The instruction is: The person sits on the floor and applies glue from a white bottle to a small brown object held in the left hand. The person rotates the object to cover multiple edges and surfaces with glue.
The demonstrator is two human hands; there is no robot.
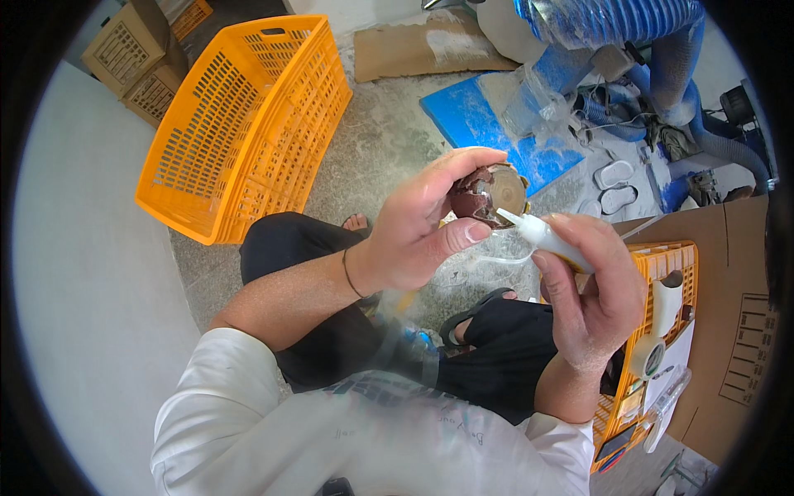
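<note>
My left hand (pixel 405 231) is closed around a round, dark brown piece (pixel 471 198) in the middle of the view. Its pale, flat, wood-like face is turned upward and to the right, and the brown rim around it looks broken and uneven. In my right hand (pixel 602 289) is a white squeeze bottle (pixel 552 240) with a narrow nozzle, probably glue. The bottle tilts up to the left. Its nozzle tip is at the lower edge of the brown piece; whether it touches cannot be told.
Stacked orange crates (pixel 318 124) stand at the upper left, near cardboard boxes (pixel 132 50). A dusty blue board (pixel 455 112) lies ahead, with blue hoses (pixel 612 25) and sandals (pixel 616 186) farther right. Beside my right arm, another orange crate (pixel 686 256) bears a tape roll (pixel 648 357).
</note>
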